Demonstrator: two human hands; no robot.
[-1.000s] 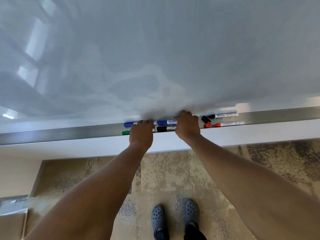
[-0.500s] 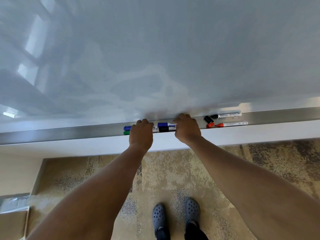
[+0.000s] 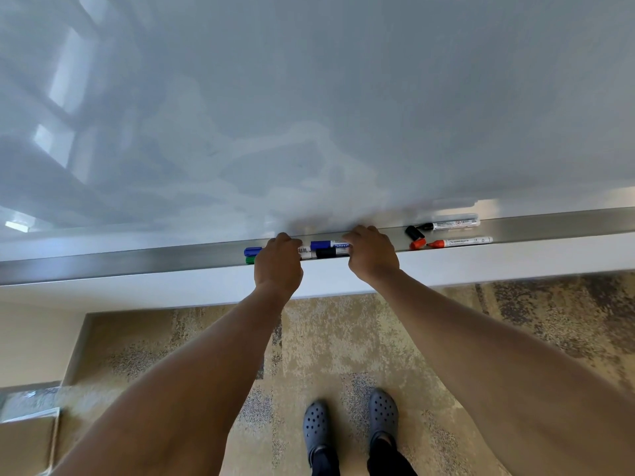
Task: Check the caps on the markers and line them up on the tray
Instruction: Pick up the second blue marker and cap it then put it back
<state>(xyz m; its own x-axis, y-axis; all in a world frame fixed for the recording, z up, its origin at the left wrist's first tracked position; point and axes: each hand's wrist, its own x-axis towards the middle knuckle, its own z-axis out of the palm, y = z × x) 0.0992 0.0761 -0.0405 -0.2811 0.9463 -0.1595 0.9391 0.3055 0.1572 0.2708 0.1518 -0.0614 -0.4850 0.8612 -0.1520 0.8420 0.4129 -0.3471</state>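
Both hands rest on markers bunched mid-tray (image 3: 137, 261): the left hand (image 3: 277, 266) covers blue-capped (image 3: 253, 251) and green-capped (image 3: 250, 260) ones, the right hand (image 3: 371, 255) two more (image 3: 330, 249); their grips are hidden. Toward the tray's right end, an uncapped black marker (image 3: 450, 224) and red marker (image 3: 460, 241) lie beside loose caps (image 3: 415, 237).

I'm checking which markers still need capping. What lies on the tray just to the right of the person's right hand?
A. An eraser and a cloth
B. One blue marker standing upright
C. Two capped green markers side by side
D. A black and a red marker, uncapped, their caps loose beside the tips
D: right of the right hand, the black marker and red marker lie on the tray, tips bare, with the black cap and red cap loose beside them.
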